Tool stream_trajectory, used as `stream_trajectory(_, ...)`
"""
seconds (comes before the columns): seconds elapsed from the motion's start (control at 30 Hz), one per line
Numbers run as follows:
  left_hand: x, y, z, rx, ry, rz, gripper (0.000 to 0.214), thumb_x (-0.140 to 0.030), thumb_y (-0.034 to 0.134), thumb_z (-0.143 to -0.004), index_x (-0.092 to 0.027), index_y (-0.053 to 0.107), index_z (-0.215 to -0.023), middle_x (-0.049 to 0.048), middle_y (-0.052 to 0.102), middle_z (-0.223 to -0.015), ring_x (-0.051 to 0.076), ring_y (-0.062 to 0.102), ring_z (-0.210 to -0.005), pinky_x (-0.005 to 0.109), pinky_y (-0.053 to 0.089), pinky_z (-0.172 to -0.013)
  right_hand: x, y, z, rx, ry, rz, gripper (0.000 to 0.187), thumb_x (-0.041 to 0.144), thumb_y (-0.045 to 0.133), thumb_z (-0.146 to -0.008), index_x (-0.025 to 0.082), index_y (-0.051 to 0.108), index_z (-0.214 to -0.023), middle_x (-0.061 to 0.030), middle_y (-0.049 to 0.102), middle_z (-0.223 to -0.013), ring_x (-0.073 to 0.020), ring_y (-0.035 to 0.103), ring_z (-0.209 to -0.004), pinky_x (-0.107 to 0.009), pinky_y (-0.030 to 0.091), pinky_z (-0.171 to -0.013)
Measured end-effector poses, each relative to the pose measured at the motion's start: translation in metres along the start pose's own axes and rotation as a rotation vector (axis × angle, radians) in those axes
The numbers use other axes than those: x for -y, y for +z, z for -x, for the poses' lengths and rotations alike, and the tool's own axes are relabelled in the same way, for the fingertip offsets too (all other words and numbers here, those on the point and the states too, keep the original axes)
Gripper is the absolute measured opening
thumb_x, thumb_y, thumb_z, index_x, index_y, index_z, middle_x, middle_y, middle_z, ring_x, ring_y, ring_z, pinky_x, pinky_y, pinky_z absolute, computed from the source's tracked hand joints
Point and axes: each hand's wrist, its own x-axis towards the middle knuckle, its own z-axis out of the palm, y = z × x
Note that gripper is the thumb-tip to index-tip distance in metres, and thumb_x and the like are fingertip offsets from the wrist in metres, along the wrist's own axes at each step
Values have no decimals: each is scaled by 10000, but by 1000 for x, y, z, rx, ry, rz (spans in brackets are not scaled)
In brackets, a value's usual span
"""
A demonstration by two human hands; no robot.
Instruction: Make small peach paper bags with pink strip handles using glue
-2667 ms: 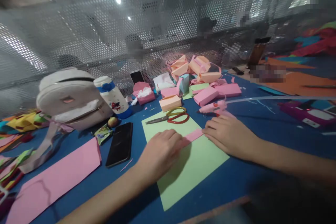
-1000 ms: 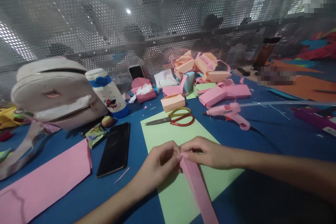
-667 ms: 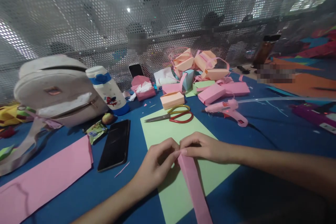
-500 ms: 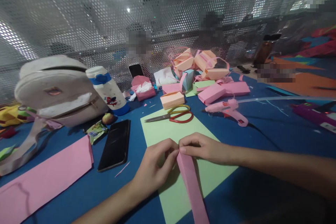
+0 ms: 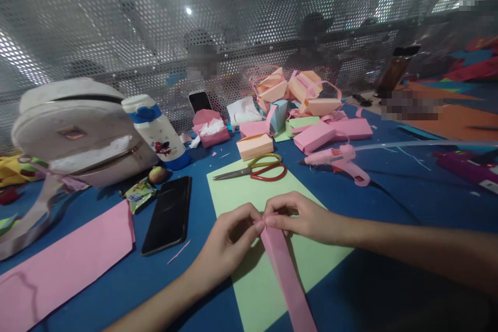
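A long folded strip of pink paper [image 5: 286, 275] runs from my fingertips toward the front edge of the view. My left hand [image 5: 233, 236] pinches its far end from the left. From the right, my right hand [image 5: 298, 218] pinches the same end, thumb on top, and the fingertips of both hands meet there. Beneath the strip lies a sheet of light green paper [image 5: 252, 298] on the blue table. Scissors [image 5: 252, 170] with yellow and red handles rest on the sheet's far part, beyond my hands.
A pink glue gun [image 5: 338, 161] lies to the right. Folded paper boxes [image 5: 254, 146] and baskets [image 5: 307, 88] are heaped at the back. Leftward are a phone [image 5: 167, 215], a pink sheet [image 5: 78, 264], a snack packet [image 5: 140, 195], a bottle [image 5: 163, 135] and a backpack [image 5: 81, 132].
The pink strip's far end now shows slightly beyond my fingertips, and its near end has swung a little to the right. Both hands keep their pinch; the view has shifted slightly.
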Motion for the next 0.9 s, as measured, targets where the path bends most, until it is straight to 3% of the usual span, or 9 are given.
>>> stream_trajectory(0.2, -1, 0, 2, -92, 67, -70, 229, -302, 544, -936, -168, 593, -757, -7, 568, -686, 132, 494, -649, 224, 371, -623, -1, 1, 0, -11, 39, -84, 360, 486, 672, -862, 146, 604, -766, 41, 493, -635, -96, 459, -583, -212, 330, -525)
stream_trajectory(0.47, 2, -1, -3, 59, -107, 106, 290, -411, 569, -905, -156, 557, -767, -10, 510, -709, 128, 423, -675, 226, 325, -614, 1, 2, 1, -55, 33, -74, 326, 446, 652, -883, 147, 597, -767, 48, 472, -649, -91, 424, -585, -213, 313, -532)
stream_trajectory(0.73, 2, -1, -3, 36, -97, 155, 366, -473, 627, -860, -162, 524, -695, -19, 466, -663, 125, 396, -642, 232, 311, -589, 1, 0, 1, -27, -5, 42, 303, 427, 679, -865, 154, 597, -761, 41, 466, -669, -107, 410, -633, -219, 318, -577)
stream_trajectory(0.9, 5, 0, -1, -4, -88, 138, 338, -454, 632, -865, -158, 559, -720, -9, 505, -668, 129, 426, -639, 235, 317, -588, 0, 0, 0, -61, -14, -7, 324, 446, 697, -847, 155, 599, -746, 29, 499, -687, -118, 446, -661, -227, 342, -609)
